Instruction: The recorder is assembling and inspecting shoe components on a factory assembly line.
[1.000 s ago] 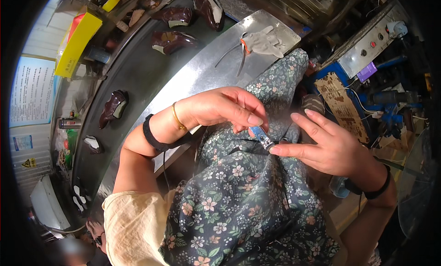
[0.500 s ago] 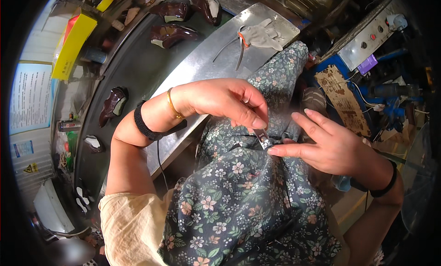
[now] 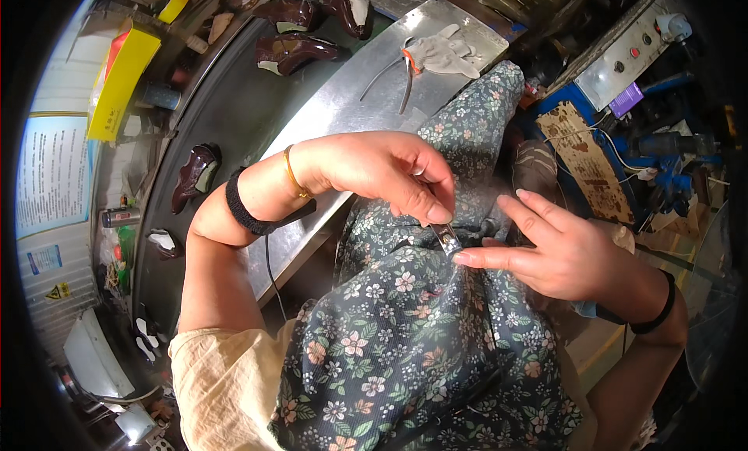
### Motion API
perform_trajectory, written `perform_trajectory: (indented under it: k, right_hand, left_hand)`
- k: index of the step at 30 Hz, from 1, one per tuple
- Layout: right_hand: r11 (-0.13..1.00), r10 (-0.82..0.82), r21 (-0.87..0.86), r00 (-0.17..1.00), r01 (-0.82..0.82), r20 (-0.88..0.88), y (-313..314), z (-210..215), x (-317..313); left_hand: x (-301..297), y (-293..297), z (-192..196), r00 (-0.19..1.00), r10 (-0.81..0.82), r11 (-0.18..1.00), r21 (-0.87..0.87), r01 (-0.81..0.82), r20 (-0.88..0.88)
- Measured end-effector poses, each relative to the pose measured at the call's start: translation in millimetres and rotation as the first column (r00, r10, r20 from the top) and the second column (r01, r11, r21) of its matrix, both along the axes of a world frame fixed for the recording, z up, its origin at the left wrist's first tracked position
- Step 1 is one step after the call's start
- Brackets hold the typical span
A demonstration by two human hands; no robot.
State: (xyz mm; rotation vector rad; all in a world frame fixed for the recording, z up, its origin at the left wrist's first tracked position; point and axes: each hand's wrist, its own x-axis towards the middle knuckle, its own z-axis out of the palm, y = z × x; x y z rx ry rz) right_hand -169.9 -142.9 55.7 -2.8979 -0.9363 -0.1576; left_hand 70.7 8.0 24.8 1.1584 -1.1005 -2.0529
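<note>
My left hand (image 3: 397,178) pinches a small silver nail clipper (image 3: 446,237) between thumb and fingers. The clipper's jaws point down and meet the tip of a digit of my right hand (image 3: 561,248), at its nail. The other right fingers are stretched out and apart, holding nothing. Both hands are over my lap, which a dark floral apron (image 3: 405,334) covers. Most of my left fingers are hidden behind the thumb and palm.
A grey work glove (image 3: 444,53) with an orange cuff lies on the metal ledge (image 3: 343,112). Beside it, a dark belt (image 3: 249,112) carries several glossy maroon shoes (image 3: 195,176). To the right stands a blue machine frame with a control panel (image 3: 627,57). A yellow box (image 3: 125,84) is at the left.
Both hands stay nearly in place, the clipper still at the nail. The shoes and surroundings shift only slightly in the view.
</note>
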Motion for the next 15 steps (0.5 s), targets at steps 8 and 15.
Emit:
perform_trajectory:
  k: [8,15]
  right_hand:
    - [0.995,0.031,0.093,0.999,-0.027,-0.043,-0.1,-1.5,-1.9]
    - [0.991,0.014,0.136,0.999,-0.01,-0.034,0.8,-3.8,-4.7]
  left_hand:
    - [-4.2,2.5,-3.0,1.0,0.021,0.999,-0.036,-0.021,-0.009]
    - [-4.4,3.7,-3.9,0.998,0.037,0.999,-0.034,-0.039,-0.051]
